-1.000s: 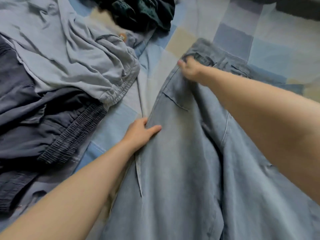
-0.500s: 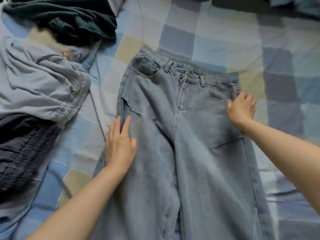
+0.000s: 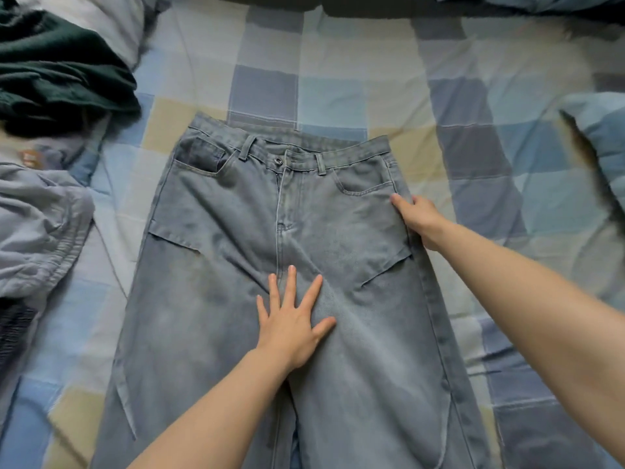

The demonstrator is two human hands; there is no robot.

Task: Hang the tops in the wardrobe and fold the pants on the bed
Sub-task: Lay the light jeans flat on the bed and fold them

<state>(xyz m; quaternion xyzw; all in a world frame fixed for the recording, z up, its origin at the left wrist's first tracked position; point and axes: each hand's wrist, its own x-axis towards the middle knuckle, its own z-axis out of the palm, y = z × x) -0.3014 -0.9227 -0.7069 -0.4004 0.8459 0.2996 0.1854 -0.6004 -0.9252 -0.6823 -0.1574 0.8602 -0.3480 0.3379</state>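
Light blue jeans (image 3: 216, 286) lie spread front-up on the checked bed cover (image 3: 338, 79), waistband away from me, legs running off the bottom edge. My left hand (image 3: 292, 321) lies flat with spread fingers on the crotch area just below the fly. My right hand (image 3: 417, 220) is at the jeans' right hip seam below the pocket, fingers curled at the fabric edge; whether it pinches the denim cannot be told.
A dark green garment (image 3: 57, 76) is heaped at the upper left. Pale grey pants (image 3: 37, 225) with an elastic waist lie bunched at the left edge, a dark ribbed garment (image 3: 13, 330) below them. A checked pillow (image 3: 598, 140) sits at the right.
My left hand moved from the jeans' left side onto the crotch and spread flat. My right hand slid slightly down the right seam. The jeans now lie flatter and centred in view.
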